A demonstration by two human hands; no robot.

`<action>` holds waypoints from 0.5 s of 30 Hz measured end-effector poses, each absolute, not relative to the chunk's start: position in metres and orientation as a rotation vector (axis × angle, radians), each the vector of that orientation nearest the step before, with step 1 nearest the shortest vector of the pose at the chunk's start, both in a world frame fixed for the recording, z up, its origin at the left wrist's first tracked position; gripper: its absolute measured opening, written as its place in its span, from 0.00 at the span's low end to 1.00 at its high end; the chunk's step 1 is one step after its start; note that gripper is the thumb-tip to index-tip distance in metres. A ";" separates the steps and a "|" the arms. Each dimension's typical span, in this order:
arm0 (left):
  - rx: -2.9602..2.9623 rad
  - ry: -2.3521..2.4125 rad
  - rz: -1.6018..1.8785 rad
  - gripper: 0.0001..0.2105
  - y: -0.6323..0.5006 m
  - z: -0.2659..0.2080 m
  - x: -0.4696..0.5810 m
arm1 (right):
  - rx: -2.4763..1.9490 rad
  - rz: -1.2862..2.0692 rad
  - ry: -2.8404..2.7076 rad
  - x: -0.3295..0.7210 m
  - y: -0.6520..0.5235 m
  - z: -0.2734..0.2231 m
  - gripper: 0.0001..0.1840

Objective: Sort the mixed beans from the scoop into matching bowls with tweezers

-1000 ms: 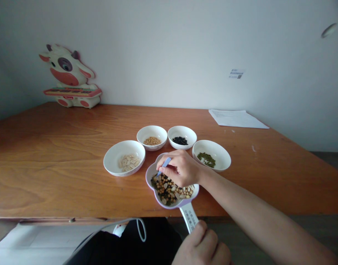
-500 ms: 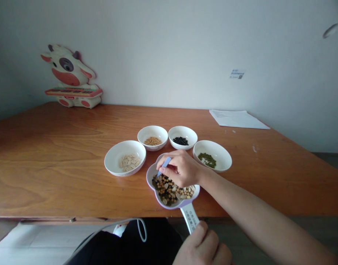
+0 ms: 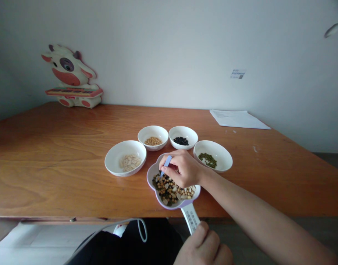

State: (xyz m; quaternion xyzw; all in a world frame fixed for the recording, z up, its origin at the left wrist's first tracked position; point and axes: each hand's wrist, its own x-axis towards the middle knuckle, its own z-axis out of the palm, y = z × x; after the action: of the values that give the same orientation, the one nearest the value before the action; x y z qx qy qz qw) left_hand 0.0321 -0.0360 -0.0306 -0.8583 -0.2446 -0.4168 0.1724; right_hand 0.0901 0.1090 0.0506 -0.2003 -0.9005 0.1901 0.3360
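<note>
My right hand (image 3: 181,167) is pinched around a small flat light-blue plastic stick (image 3: 166,165), its lower end pointing down among the beans; its exact kind is unclear. Beneath the hand lies a lilac, petal-shaped pan (image 3: 157,200) with mixed yellow beans, dark beans, green beans and pale flat seeds. My left hand (image 3: 204,244), low in the picture, is closed round the pan's white handle (image 3: 190,217), which bears a printed label. White bowls curve around the pan: one with pale seeds (image 3: 130,162), one with yellow beans (image 3: 153,141), one with black beans (image 3: 181,141), one with green beans (image 3: 207,160).
The wooden table (image 3: 61,158) reaches back to a pale wall. A cow-shaped toy keyboard (image 3: 73,92) stands at the back left. White papers (image 3: 239,119) lie at the back right. A pale cable (image 3: 142,230) loops below the table's front edge, by my dark-clothed legs.
The light-blue stick has moved slightly right and stands more upright, its tip among the beans. My left hand keeps its hold on the handle. The bowls have not moved.
</note>
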 end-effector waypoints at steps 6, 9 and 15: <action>-2.480 -0.670 -1.097 0.19 -0.037 -0.037 0.032 | -0.526 0.468 -2.312 0.091 0.109 0.052 0.08; -2.442 -0.691 -1.169 0.19 -0.037 -0.035 0.033 | -0.544 0.464 -2.311 0.092 0.109 0.053 0.08; -2.448 -0.697 -1.156 0.19 -0.038 -0.033 0.032 | -0.443 0.464 -2.335 0.089 0.111 0.048 0.08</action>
State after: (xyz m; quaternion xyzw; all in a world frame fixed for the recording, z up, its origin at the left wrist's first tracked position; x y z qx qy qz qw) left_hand 0.0321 -0.0377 -0.0325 -0.8626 -0.2456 -0.4075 0.1721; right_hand 0.0893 0.1108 0.0480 -0.1714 -0.9025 0.1793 0.3522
